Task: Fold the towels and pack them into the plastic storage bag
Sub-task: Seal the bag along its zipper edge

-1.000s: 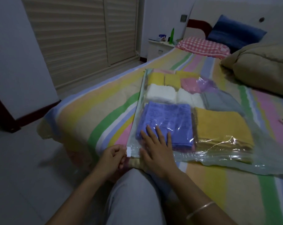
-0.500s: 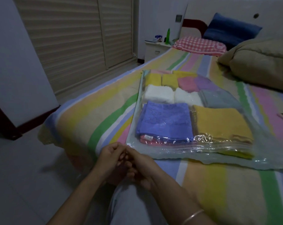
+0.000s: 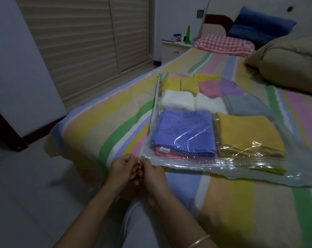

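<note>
Clear storage bag (image 3: 223, 169), flat, full of folded towels (image 3: 183, 131) — left hand (image 3: 123, 169) and right hand (image 3: 152, 173) pinch its corner.

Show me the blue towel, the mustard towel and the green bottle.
blue towel (image 3: 184, 129), head view, centre of top face.
mustard towel (image 3: 244, 133), head view, centre of top face.
green bottle (image 3: 188, 35), head view, its body.

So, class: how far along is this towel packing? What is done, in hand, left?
Done: folded towels, such as the purple towel and mustard towel, lie inside the plastic storage bag. In hand: the left hand and right hand pinch its near left corner. Left: probably sealing the near edge; whether it is closed is unclear.
</note>
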### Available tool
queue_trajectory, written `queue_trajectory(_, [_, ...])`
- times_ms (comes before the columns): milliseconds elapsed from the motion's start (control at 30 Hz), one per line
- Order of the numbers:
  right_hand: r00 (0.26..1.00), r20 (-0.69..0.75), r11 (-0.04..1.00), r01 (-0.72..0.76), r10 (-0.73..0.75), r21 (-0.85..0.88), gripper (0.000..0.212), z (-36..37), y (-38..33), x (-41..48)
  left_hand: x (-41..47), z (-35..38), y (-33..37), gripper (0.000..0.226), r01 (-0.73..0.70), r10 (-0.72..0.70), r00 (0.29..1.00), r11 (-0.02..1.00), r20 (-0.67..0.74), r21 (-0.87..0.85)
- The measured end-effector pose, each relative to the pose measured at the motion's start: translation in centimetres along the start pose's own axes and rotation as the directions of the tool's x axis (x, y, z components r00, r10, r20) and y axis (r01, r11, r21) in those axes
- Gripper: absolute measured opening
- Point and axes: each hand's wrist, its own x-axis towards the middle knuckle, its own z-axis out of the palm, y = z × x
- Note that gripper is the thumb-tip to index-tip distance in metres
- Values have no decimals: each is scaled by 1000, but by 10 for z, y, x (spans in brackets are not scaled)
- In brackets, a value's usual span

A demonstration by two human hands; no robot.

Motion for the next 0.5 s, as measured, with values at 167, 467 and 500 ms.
queue_trajectory(167, [997, 81, 1000, 7, -6, -5, 35, -6, -4, -1, 14, -3, 11, 45, 179, -181, 983, 980, 15, 89])
queue_trajectory(467, [1000, 18, 994, 23, -21, -109, 53, 2, 3, 9, 16, -2, 17, 35, -42, -14, 984, 951, 179, 306])
queue_trajectory(500, [999, -2, 991, 35, -36, -128, 52, 3, 6, 11, 15, -2, 15, 37, -37, -12, 985, 958, 170, 284])
